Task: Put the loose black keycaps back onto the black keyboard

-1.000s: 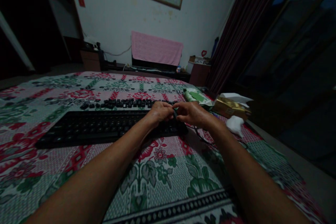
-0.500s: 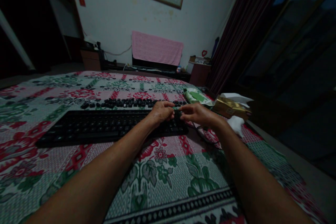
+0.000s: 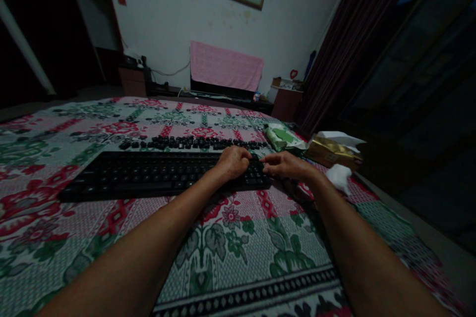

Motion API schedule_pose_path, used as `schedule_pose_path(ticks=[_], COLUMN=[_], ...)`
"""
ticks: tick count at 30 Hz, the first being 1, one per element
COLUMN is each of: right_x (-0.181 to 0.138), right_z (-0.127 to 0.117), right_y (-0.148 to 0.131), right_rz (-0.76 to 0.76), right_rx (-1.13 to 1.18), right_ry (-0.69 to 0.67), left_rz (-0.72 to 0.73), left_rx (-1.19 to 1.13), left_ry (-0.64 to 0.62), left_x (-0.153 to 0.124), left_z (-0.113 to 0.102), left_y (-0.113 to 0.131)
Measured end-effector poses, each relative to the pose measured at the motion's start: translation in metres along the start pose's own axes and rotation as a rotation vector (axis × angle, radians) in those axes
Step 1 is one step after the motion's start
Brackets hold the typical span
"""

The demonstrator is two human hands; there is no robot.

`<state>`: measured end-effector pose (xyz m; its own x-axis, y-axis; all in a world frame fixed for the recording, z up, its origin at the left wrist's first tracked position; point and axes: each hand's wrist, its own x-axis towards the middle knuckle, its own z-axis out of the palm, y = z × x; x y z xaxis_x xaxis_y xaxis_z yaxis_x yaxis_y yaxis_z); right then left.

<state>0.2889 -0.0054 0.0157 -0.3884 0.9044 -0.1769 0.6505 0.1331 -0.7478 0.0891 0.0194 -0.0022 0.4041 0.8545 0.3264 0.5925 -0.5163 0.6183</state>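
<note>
A black computer keyboard (image 3: 141, 173) lies flat on the patterned bedspread in front of me. My left hand (image 3: 234, 162) rests over its right-hand keys, fingers curled in; whatever they might hold is hidden. At the keyboard's right end is my right hand (image 3: 284, 164), its thumb and forefinger a little apart, pointing left toward the number keys, with nothing discernible between them. Behind the keyboard's far edge runs a row of loose black keycaps (image 3: 186, 142).
A green-and-white wipes pack (image 3: 282, 136), a gold tissue box (image 3: 332, 151) and a crumpled white tissue (image 3: 339, 177) lie to the right. The floral bedspread (image 3: 230, 252) spreads around the keyboard. Beyond it, a pink towel (image 3: 226, 65) covers a screen by the wall.
My hands have moved slightly apart at the fingertips, the left settling lower over the keys. The whole view has shifted a little.
</note>
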Motion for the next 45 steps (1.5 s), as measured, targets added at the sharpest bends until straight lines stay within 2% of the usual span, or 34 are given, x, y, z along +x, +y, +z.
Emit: schedule_pose_path(ticks=[7,13,18,31,38,45], right_x=[0.004,0.004,0.008,0.009,0.009,0.010], right_z=[-0.003,-0.003,-0.004,-0.006,-0.004,-0.003], right_y=[-0.005,-0.009,-0.009,-0.023,-0.030,-0.029], right_rz=[0.018,0.017,0.018,-0.005,-0.012,-0.026], right_rx=[-0.131,-0.100,-0.172,-0.341,-0.444,-0.446], right_ry=[0.017,-0.045,-0.008,-0.040,-0.004,-0.001], left_rz=[0.007,0.011,0.037,0.152,0.170,0.154], left_rx=[0.035,0.050,0.079,0.387,0.401,0.409], left_ry=[-0.034,-0.047,-0.058,-0.214,-0.215,-0.220], left_x=[-0.002,-0.003,-0.003,-0.010,-0.009,-0.008], left_z=[-0.002,-0.002,-0.002,0.005,0.007,0.007], left_y=[0.002,0.002,0.004,0.013,0.011,0.010])
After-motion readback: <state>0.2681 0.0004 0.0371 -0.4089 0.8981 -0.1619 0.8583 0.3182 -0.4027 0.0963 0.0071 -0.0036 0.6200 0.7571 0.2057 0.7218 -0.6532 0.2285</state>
